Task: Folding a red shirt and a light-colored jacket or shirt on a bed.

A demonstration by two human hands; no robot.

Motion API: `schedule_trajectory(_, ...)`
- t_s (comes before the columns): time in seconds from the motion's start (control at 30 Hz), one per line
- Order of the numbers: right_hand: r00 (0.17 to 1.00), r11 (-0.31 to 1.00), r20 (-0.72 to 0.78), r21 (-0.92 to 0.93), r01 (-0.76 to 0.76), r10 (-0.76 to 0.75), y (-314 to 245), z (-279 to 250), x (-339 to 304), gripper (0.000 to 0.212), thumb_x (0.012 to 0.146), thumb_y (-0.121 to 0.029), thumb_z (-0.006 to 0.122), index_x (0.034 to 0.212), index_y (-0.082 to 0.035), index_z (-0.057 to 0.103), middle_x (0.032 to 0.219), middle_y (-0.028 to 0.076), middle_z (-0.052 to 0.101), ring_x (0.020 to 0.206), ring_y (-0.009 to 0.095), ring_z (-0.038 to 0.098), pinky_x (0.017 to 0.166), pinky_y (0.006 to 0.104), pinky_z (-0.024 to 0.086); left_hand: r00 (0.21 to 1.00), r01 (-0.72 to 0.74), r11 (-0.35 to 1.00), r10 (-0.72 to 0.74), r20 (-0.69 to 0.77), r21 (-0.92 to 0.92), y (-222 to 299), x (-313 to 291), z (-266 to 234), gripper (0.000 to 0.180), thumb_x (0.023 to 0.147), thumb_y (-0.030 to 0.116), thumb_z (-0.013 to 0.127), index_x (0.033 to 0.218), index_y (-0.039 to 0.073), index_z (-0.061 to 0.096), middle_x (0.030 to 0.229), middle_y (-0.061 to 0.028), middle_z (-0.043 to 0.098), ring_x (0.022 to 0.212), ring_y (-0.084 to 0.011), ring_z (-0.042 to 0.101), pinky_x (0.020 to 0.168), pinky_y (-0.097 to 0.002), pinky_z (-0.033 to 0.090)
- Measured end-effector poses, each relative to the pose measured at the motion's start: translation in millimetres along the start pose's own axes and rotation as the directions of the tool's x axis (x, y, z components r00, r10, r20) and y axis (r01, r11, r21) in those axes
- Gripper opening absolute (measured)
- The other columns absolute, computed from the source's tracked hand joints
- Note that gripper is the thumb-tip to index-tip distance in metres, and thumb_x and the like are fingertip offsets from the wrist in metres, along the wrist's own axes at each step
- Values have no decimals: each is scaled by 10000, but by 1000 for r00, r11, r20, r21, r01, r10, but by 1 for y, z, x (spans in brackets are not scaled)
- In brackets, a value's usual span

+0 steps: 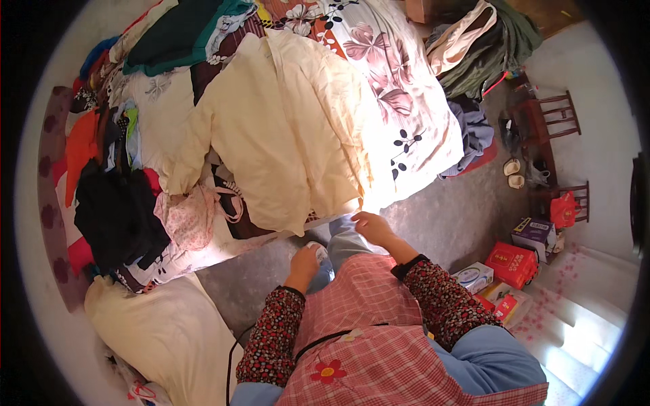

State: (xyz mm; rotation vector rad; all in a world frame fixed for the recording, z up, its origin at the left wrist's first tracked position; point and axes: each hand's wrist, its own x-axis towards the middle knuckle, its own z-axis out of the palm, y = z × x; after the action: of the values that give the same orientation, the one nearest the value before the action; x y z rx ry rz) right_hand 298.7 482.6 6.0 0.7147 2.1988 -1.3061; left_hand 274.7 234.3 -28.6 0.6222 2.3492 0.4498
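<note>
- The left hand (302,260) is curling down over a small white and blue iron (319,256), its grip closing round the top of it; the fingers are hidden on the far side, so how tightly it is holding cannot be told.
- The iron is sitting low in front of the person, just off the near edge of the bed (433,145), with a thin dark cord (231,355) trailing down past the left sleeve.
- The right hand (372,227) is resting at the hem of a large cream-coloured padded jacket (284,128), fingers bent and pinching a pale blue strip of cloth (343,227) at the bed's edge; how firmly it is gripping is not clear.
- The cream jacket is lying spread flat across the bed's white floral cover, with bright sunlight falling on its lower right part.
- A heap of mixed clothes is lying along the left side of the bed: a black garment (115,213), an orange piece (80,149), a dark green cloth (176,34) and a pale pink patterned garment (189,216).
- A cream pillow (162,331) is lying at the lower left, near the left elbow.
- On the grey floor (447,216) to the right, red cardboard boxes (511,264) and a white box (474,276) are standing near the right sleeve, well apart from the dark wooden chair (548,118) further off.
</note>
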Motion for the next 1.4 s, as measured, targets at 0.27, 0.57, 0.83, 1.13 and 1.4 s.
schedule_trajectory(0.27, 831, 977, -525, -2, -214, 181, 54, -47, 69, 523, 702, -301, 692, 1147, -89, 516, 1115, 173, 528, 1097, 327, 438, 916, 413, 366, 975, 200, 964, -179, 129, -176, 8, 23, -11, 257, 775, 164, 559, 1019, 99, 604, 936, -167, 612, 885, -323, 584, 770, -423, 465)
schedule_trajectory(0.57, 841, 943, -492, -110, -315, 224, 37, -115, 63, 409, 889, -450, 399, 927, -93, 595, 860, 186, 628, 835, 403, 581, 737, 460, 440, 943, 331, 878, -300, 141, -346, 14, 75, -14, 232, 763, 222, 526, 918, 102, 651, 879, -138, 647, 840, -311, 606, 747, -404, 472)
schedule_trajectory(0.83, 682, 975, -731, -121, -185, 39, 31, -178, 67, 386, 915, -367, 404, 1000, -37, 585, 864, 202, 627, 795, 384, 596, 711, 448, 448, 647, 552, -296, -439, 624, -780, -16, 96, 8, 333, 798, 257, 615, 1059, 75, 512, 1018, -127, 544, 750, -226, 557, 704, -367, 509)
schedule_trajectory(1.13, 820, 985, -550, -136, 102, -161, 34, -119, 71, 261, 812, -177, 591, 1031, -36, 568, 890, 118, 605, 828, 286, 577, 762, 365, 456, 531, 84, -838, -421, 735, -540, -5, 86, 6, 273, 782, 204, 652, 1002, 107, 522, 843, -78, 510, 783, -210, 519, 744, -380, 496)
schedule_trajectory(1.4, 816, 277, 410, 796, -538, 407, -5, 48, 74, 346, 818, -209, 636, 1110, -67, 517, 869, 50, 558, 842, 165, 554, 706, 330, 498, 664, 129, -772, -399, 632, -623, -1, 66, -3, 198, 787, 202, 673, 919, 119, 551, 864, -29, 541, 874, -156, 507, 819, -358, 461)
